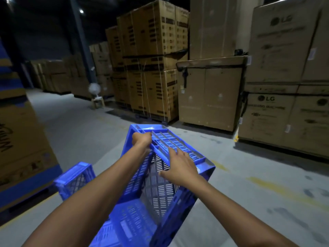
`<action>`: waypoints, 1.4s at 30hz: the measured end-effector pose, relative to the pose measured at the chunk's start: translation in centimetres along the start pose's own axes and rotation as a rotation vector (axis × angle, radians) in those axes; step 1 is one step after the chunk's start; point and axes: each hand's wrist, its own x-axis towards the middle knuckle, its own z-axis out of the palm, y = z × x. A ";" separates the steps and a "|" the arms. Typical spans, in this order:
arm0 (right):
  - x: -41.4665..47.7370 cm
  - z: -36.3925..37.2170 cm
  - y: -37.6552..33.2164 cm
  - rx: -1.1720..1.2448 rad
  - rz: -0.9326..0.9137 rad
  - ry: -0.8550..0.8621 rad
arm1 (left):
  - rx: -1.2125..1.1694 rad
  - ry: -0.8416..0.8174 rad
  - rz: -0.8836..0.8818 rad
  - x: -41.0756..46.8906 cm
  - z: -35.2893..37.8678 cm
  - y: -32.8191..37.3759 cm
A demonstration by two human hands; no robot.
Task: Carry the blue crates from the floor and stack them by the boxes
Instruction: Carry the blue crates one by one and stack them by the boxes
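Blue crate [160,193] beneath left hand [141,139], right hand [180,167]

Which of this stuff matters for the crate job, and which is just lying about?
Job: tilted blue crate, gripped by the left hand, right hand resting on it; second blue crate to its left; cardboard boxes ahead.
Lying about: white fan on a stool; yellow floor line.

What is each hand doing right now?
Left hand: closed, gripping the crate by its rim.
Right hand: open, fingers flat on the same crate.
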 end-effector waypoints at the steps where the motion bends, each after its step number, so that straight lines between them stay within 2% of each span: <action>1: 1.8 -0.6 1.3 -0.038 0.034 0.019 | 0.012 -0.006 0.008 0.8 2.0 0.5; 3: 5.3 -1.8 4.0 -0.062 0.055 0.003 | 0.057 -0.003 0.050 2.5 5.6 1.6; 6: 10.4 -3.1 8.1 0.053 0.044 -0.031 | 0.112 -0.003 0.110 4.7 10.2 3.1; 13: 19.9 -2.9 11.6 0.199 0.182 0.182 | 0.197 -0.092 0.216 9.2 19.7 6.2; 17: 27.0 -4.0 13.5 0.196 0.212 0.173 | 0.252 -0.136 0.264 13.1 25.3 7.3; 22: 37.7 -5.1 15.8 0.324 0.250 0.225 | 0.285 -0.181 0.349 21.5 32.4 8.8; 23: 40.0 -5.4 16.2 0.345 0.261 0.253 | 0.260 -0.228 0.387 23.6 33.8 9.1; 25: 45.1 -5.7 17.3 0.373 0.290 0.294 | 0.157 -0.422 0.441 28.1 36.5 9.4; 28: 52.9 -6.3 19.6 0.440 0.353 0.355 | 0.027 -0.781 0.379 32.7 39.5 9.6; 32: 62.4 -5.7 24.9 0.624 0.534 0.448 | 0.316 -1.127 0.333 38.4 43.3 7.2; 35: 70.2 -3.0 31.2 0.797 0.651 0.512 | 0.830 -1.218 0.493 42.9 46.3 3.4; 37: 74.9 -1.3 34.8 0.849 0.721 0.540 | 1.184 -1.194 0.705 45.3 48.8 0.4; 38: 76.4 -1.1 35.8 0.874 0.749 0.553 | 1.272 -1.158 0.792 46.4 50.2 -0.9; 42: 81.3 -1.2 38.8 0.929 0.790 0.571 | 1.281 -1.083 0.938 51.1 56.9 -3.3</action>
